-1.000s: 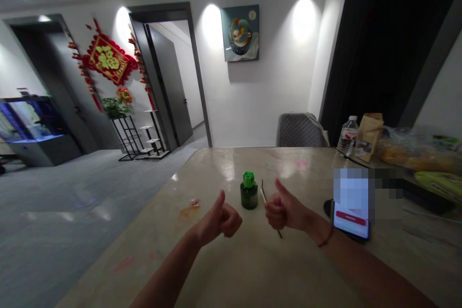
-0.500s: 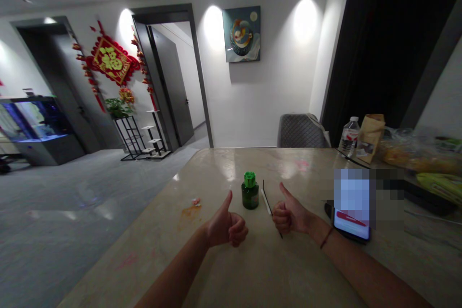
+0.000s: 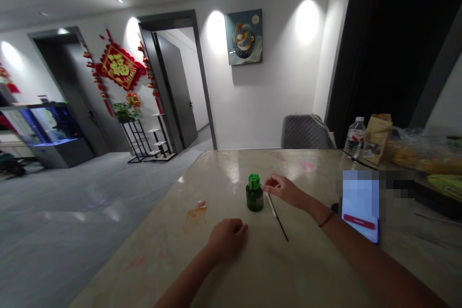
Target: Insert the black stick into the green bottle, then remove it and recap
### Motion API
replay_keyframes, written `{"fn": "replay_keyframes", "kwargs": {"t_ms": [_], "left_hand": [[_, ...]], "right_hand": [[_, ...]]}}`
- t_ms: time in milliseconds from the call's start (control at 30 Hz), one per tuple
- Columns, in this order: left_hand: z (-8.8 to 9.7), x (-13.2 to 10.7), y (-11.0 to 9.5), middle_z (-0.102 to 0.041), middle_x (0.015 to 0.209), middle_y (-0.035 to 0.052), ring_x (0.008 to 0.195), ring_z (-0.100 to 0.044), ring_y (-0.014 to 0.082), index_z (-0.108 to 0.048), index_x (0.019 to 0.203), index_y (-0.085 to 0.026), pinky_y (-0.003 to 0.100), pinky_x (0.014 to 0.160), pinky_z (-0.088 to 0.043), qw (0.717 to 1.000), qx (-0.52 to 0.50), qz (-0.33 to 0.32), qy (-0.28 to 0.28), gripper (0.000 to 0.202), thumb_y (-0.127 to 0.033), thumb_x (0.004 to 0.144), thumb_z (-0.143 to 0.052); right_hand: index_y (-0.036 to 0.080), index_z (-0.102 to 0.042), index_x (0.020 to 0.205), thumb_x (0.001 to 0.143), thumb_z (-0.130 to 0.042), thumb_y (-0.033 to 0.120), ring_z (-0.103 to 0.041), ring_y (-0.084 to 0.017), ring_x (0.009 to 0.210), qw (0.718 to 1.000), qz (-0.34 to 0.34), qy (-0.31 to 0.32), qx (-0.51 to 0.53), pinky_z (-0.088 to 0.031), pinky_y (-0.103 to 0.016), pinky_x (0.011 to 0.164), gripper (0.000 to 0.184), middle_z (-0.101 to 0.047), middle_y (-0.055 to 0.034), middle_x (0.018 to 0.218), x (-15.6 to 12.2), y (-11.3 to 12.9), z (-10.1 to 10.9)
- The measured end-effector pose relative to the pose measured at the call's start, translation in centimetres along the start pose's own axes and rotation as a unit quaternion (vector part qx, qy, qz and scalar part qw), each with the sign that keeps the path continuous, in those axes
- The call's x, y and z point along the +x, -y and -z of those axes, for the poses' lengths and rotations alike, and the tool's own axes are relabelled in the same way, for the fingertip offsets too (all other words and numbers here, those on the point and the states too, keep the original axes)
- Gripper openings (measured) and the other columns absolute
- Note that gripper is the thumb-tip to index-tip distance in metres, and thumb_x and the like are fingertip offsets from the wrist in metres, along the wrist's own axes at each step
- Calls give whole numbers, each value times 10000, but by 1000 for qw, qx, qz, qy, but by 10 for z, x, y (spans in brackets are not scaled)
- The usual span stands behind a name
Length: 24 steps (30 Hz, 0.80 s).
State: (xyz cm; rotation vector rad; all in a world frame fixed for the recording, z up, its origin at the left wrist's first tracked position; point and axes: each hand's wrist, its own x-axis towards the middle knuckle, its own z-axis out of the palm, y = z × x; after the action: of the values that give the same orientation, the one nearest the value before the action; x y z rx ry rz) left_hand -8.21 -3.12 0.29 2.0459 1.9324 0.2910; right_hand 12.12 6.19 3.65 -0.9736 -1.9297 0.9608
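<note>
A small green glass bottle [image 3: 254, 199] with a shiny green cap stands upright on the table. Just right of it, a thin black stick [image 3: 282, 229] and a shorter white stick [image 3: 271, 205] lie side by side. My right hand [image 3: 283, 189] has its thumb and fingertips pinched at the far end of the black stick, which the fingers hide. It is close beside the bottle. Resting on the table nearer to me, my left hand [image 3: 226, 239] is loosely closed, back up, with nothing seen in it.
A lit phone [image 3: 361, 221], partly blurred, stands on the right. Behind it are a water bottle [image 3: 355, 137], a brown paper bag [image 3: 377, 139] and plastic bags [image 3: 415, 149]. A small crumpled scrap [image 3: 201, 204] and orange stain lie left. A grey chair [image 3: 306, 132] stands beyond the table [image 3: 173, 250].
Both hands have left their thumbs-up pose. My right hand reached forward to the black stick's far end; my left turned palm down onto the table. The view shifted slightly.
</note>
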Motion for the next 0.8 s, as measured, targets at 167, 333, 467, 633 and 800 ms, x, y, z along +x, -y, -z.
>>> {"fn": "replay_keyframes", "kwargs": {"t_ms": [167,333,467,633,800], "left_hand": [[-11,-8,-2,-612,686,29,623,-521,134,-582,677,-195,237,551,-267,997,58,11,-55,334,-374,829,-344],[-17,-7,3,-590,658,28,602,-503,131,-556,645,-189,236,544,-243,997,33,-14,-73,320,-363,825,-357],[-16,-8,3,-578,652,28,594,-491,137,-551,636,-189,239,540,-237,997,22,-19,-67,317,-365,821,-363],[-15,-10,0,-563,641,24,587,-481,134,-548,627,-185,237,550,-249,997,15,-17,-69,312,-361,819,-374],[-14,-8,0,-537,604,14,557,-451,126,-537,611,-186,234,537,-227,997,12,-10,-70,321,-364,819,-369]], "right_hand": [[145,-487,1061,645,-657,379,-535,-183,880,996,18,-51,-73,-420,-324,792,507,-564,-90,967,13,1,-23],[154,-488,1061,632,-669,381,-544,-187,887,999,-13,-48,11,-432,-330,795,518,-583,-83,971,28,1,-38],[148,-525,992,598,-687,396,-540,-152,724,995,-45,-24,88,-446,-294,672,493,-575,-24,797,36,-1,-43],[160,-550,884,577,-697,382,-510,-136,685,997,-19,-3,80,-423,-278,646,406,-568,-5,751,36,-8,-41],[152,-554,802,600,-678,390,-503,-136,688,1000,3,7,27,-397,-265,637,336,-573,-12,728,36,-15,-34]]}}
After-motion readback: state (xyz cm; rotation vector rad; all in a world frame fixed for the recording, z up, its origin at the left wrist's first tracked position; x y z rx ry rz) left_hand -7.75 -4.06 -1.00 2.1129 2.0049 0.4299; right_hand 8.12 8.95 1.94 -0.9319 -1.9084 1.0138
